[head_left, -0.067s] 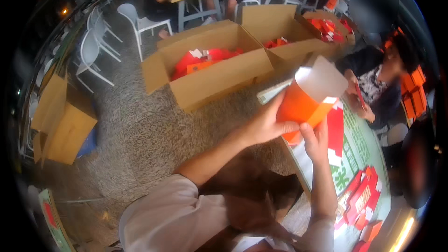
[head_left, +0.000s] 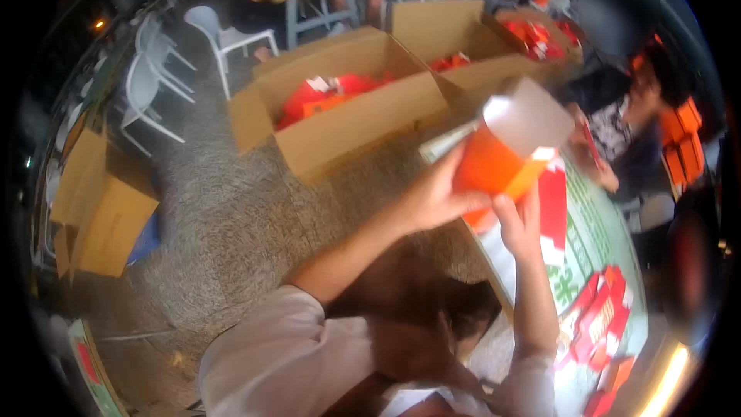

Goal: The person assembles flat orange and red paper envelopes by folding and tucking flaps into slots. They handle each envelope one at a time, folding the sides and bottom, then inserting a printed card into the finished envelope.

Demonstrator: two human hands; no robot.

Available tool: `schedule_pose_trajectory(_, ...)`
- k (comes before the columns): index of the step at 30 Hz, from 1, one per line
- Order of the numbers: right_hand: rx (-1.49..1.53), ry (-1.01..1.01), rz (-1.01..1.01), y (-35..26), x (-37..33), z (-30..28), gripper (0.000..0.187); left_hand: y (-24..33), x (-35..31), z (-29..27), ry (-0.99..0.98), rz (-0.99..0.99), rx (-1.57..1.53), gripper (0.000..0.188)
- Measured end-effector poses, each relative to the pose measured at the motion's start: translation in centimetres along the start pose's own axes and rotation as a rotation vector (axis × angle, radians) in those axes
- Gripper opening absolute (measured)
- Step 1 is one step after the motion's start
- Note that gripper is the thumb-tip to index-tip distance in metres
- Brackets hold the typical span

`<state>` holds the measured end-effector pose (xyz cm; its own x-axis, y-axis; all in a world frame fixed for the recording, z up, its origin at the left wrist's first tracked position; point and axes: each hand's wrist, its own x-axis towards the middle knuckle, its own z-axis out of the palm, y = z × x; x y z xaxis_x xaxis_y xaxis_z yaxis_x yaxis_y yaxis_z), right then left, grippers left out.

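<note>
Currently, an orange carton [head_left: 494, 166] is held aloft in 2 hands

The carton is grasped along its side by the left hand [head_left: 441, 199] and near its lower front by the right hand [head_left: 522, 225]; the fingers of both are closed on it, with the thumbs almost meeting. It is held tilted above the edge of the tabletop [head_left: 596, 225], its mouth open upward. If it is squeezed too hard, its thin-looking walls could be buckled; if the grip is eased unevenly, it could be dropped past the edge onto the floor [head_left: 216, 212]. Its raised pale flap [head_left: 532, 104] could be creased if pressed askew.

Inside the carton, only pale walls are shown; its bottom is hidden. Beyond, red and orange pieces [head_left: 332, 94] are heaped in a large cardboard box [head_left: 363, 130]. Some red pieces [head_left: 451, 62] are seen in a 2nd box [head_left: 436, 22], and more are held by a 3rd box [head_left: 570, 55]. Contents of the left-hand box [head_left: 116, 228] cannot be told. On the tabletop, a red pile [head_left: 606, 316] is loosely spread, from which pieces could be slid by a sleeve.
</note>
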<state>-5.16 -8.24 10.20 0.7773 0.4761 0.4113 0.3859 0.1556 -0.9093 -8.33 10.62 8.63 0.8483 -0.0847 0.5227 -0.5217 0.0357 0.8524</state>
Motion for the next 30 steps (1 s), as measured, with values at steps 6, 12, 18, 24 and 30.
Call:
schedule_pose_trajectory(6,0.098,-0.146,-0.086,-1.8,0.6,0.2,0.092,2.4,0.7,-0.5,-0.082,0.028,-0.074,0.098)
schedule_pose_trajectory(12,0.128,0.009,0.067,-1.8,-0.2,-2.2,0.093,2.2,0.7,1.1,-0.089,-0.055,-0.171,0.108)
schedule_pose_trajectory(18,-0.024,0.223,-0.123,-1.9,1.2,-3.0,0.076,0.9,1.3,2.1,0.009,-0.045,-0.204,0.093)
schedule_pose_trajectory(24,-0.014,0.317,-0.123,-0.9,2.0,-3.4,0.063,0.5,0.6,2.5,0.010,-0.023,-0.110,0.086)
schedule_pose_trajectory(30,-0.027,0.183,-0.070,-1.3,1.4,-2.5,0.063,1.4,1.2,1.3,0.145,0.114,-0.299,0.074)
